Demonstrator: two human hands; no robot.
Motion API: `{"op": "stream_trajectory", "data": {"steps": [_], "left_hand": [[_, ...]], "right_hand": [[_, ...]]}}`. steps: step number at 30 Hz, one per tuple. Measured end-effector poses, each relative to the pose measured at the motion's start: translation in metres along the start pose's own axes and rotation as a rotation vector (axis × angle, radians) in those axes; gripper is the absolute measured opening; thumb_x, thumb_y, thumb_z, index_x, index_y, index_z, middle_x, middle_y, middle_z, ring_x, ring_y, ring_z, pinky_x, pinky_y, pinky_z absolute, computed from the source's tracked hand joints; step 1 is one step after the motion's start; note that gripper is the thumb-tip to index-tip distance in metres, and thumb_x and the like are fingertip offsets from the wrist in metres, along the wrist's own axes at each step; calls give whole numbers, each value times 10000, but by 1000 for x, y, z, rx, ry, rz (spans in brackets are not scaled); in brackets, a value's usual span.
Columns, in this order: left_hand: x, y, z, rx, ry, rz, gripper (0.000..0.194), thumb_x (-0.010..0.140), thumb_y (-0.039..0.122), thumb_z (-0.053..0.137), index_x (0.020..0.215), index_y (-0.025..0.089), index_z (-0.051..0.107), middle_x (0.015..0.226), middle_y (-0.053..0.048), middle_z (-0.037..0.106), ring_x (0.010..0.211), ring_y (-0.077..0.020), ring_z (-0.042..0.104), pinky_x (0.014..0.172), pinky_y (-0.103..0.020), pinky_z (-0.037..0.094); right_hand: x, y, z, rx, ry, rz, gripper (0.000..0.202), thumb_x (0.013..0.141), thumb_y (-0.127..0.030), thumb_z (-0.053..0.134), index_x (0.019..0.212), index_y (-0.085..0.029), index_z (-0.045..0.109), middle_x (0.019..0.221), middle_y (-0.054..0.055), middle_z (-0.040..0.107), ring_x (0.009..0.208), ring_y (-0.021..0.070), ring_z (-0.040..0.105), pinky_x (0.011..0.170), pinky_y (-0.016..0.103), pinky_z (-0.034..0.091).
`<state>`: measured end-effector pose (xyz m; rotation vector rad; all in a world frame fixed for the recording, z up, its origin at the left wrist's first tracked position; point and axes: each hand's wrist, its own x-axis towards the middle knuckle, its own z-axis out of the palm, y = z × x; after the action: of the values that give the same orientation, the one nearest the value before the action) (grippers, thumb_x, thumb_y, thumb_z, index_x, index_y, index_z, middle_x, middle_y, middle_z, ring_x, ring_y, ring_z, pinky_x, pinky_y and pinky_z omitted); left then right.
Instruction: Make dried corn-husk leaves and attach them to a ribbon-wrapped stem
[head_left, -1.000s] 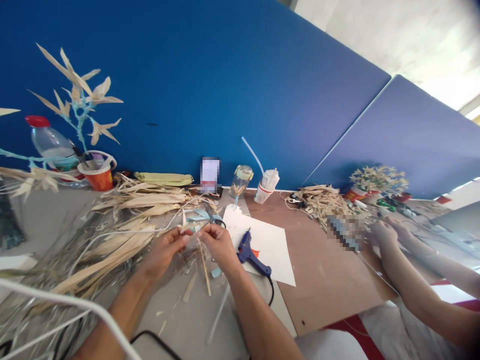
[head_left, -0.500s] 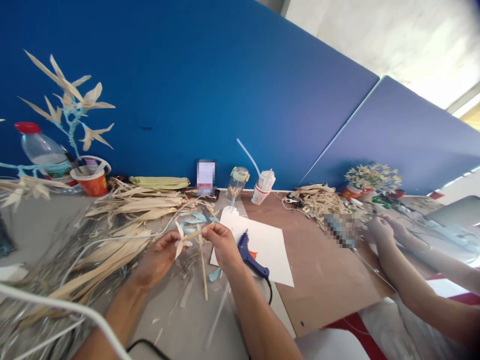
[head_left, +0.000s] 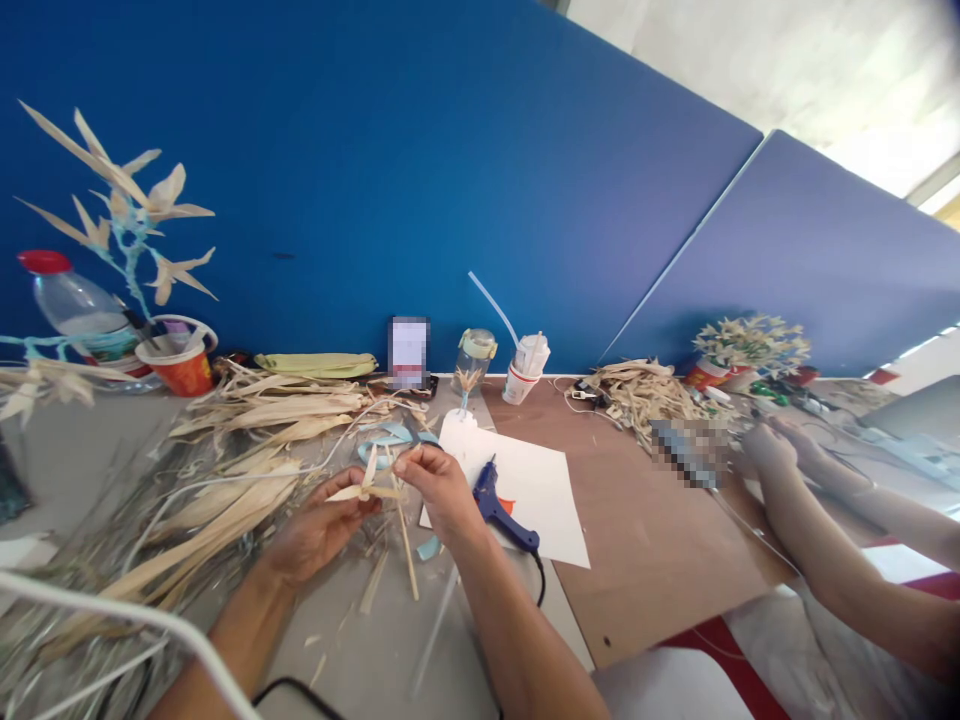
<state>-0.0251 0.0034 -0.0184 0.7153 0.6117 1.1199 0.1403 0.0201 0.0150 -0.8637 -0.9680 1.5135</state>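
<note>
My left hand [head_left: 322,525] is closed on a small pale corn-husk flower [head_left: 366,490], whose narrow petals stick out above and to the right of the fingertips. Just right of the flower, my right hand [head_left: 442,490] has thumb and forefinger pinched together. Whether anything is between those fingertips is too small to make out. Below the hands a thin stick [head_left: 408,555] lies on the grey tabletop among husk scraps. A dark blue glue gun [head_left: 495,510] rests on white paper [head_left: 559,500], right of my right hand. Light blue strips [head_left: 386,437] lie behind the hands.
Dried corn husks [head_left: 247,490] spread over the left side, crossed by a white cable [head_left: 172,610]. Along the blue partition stand a red cup [head_left: 187,372] with a husk-flower branch, a phone [head_left: 409,350], a jar [head_left: 477,350] and a paper cup [head_left: 523,383]. A co-worker's hands [head_left: 772,455] are at right.
My right fingers have come off the petal at the flower's right side and moved slightly left and up. The flower has turned in my left hand. The view has shifted a little.
</note>
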Motion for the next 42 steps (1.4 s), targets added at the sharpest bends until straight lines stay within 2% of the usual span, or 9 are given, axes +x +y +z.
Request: {"op": "stream_trajectory", "data": {"steps": [5, 7, 17, 29, 42], "left_hand": [[0, 3, 3, -10, 0, -7, 341, 638, 152, 807, 966, 184, 716, 872, -46, 693, 768, -154, 634, 762, -272, 545], [0, 4, 4, -13, 5, -5, 356, 631, 155, 818, 973, 187, 722, 882, -42, 699, 771, -151, 641, 763, -265, 551], [-4, 5, 5, -26, -22, -48, 286, 657, 134, 806, 928, 196, 736, 837, -24, 713, 777, -142, 660, 769, -246, 552], [-3, 3, -1, -85, -30, -74, 261, 671, 70, 766, 906, 173, 714, 846, -56, 718, 791, -184, 684, 777, -298, 560], [-1, 2, -6, -73, 29, -66, 199, 660, 92, 782, 834, 132, 693, 825, -62, 711, 773, -182, 675, 773, -304, 578]], "right_hand": [[-1, 1, 1, -3, 15, 9, 190, 605, -298, 752, 589, -173, 609, 573, -42, 565, 553, 94, 444, 619, 250, 341], [-2, 0, 2, -5, 8, 9, 186, 602, -295, 750, 585, -175, 609, 573, -43, 563, 555, 94, 443, 621, 251, 339], [-6, -2, 6, -30, -21, 68, 186, 586, -297, 745, 576, -178, 602, 569, -40, 571, 542, 96, 443, 597, 246, 336], [-8, -1, 11, -32, -34, 110, 241, 549, -352, 783, 561, -188, 608, 567, -34, 587, 552, 109, 460, 609, 256, 360], [-8, 0, 13, 104, -70, 175, 238, 538, -317, 810, 569, -174, 622, 598, -32, 619, 579, 105, 524, 641, 245, 401]]}}
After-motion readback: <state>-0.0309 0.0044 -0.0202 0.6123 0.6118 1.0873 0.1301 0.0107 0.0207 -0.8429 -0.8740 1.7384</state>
